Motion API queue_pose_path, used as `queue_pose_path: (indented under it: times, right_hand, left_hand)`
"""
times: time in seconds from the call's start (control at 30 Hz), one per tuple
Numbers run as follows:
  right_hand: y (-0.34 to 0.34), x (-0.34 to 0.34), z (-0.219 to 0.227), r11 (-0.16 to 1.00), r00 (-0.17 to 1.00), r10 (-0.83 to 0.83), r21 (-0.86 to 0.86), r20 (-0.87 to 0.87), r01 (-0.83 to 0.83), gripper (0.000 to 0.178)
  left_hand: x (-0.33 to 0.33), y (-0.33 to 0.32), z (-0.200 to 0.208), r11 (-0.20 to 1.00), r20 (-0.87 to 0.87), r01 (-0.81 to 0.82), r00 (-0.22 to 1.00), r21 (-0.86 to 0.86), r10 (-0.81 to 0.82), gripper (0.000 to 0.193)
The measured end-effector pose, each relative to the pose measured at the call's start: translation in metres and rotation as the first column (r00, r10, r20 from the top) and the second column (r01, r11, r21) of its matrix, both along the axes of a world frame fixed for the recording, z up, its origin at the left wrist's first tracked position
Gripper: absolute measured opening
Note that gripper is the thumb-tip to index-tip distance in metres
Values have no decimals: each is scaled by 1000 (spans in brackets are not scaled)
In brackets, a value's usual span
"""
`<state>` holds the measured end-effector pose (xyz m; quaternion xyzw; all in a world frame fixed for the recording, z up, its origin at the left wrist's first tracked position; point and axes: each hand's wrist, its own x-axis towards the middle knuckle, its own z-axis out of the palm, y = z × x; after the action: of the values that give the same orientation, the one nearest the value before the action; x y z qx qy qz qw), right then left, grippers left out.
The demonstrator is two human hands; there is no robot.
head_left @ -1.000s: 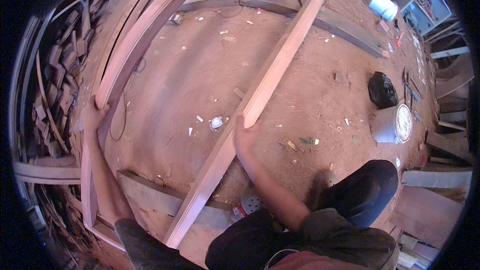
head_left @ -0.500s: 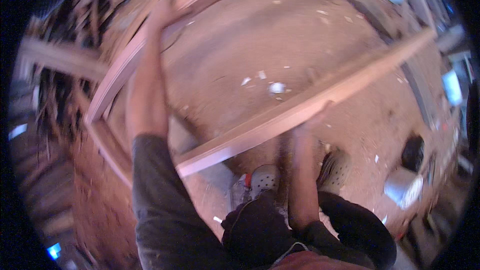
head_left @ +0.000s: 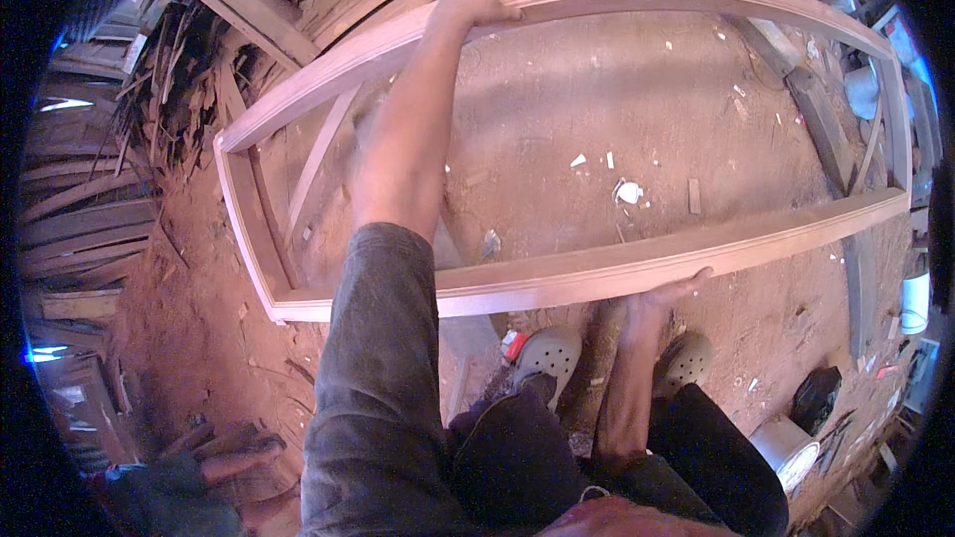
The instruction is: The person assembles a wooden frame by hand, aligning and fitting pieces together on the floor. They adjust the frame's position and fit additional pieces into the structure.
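A long rectangular wooden frame (head_left: pixel 597 264), pale and pinkish with grooved edges, is held above the dirt floor and stretches across the view. Slim diagonal braces (head_left: pixel 320 161) cross its corners at both ends. My left hand (head_left: pixel 473 0) reaches across the frame's opening and is closed over the far rail. At the near rail, my right hand (head_left: pixel 665 298) grips from below, close to the middle; part of its fingers is hidden by the wood. My left sleeve covers a stretch of the near rail.
Timber beams (head_left: pixel 821 124) lie on the floor beneath the frame. Scrap wood (head_left: pixel 194 80) is heaped at left. Another person's arm (head_left: pixel 239 462) shows at lower left. A white bucket (head_left: pixel 786 447) lies at lower right, near my shoes (head_left: pixel 552 358). Pale scraps dot the floor.
The wooden frame has turned clockwise in view, its right end swinging nearer, and now lies almost straight across. My left hand appears farther right, still on the far rail. Motion blur has lessened.
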<state>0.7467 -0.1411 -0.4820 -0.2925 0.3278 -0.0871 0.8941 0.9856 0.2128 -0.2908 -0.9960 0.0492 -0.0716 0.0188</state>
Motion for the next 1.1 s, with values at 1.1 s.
queue_pose_path:
  times: [1.1]
  right_hand:
    - [20,-47,0,988,960,-79,-151,-269,39,79]
  left_hand:
    - [36,31,-112,972,-109,-133,987,-192,114,87]
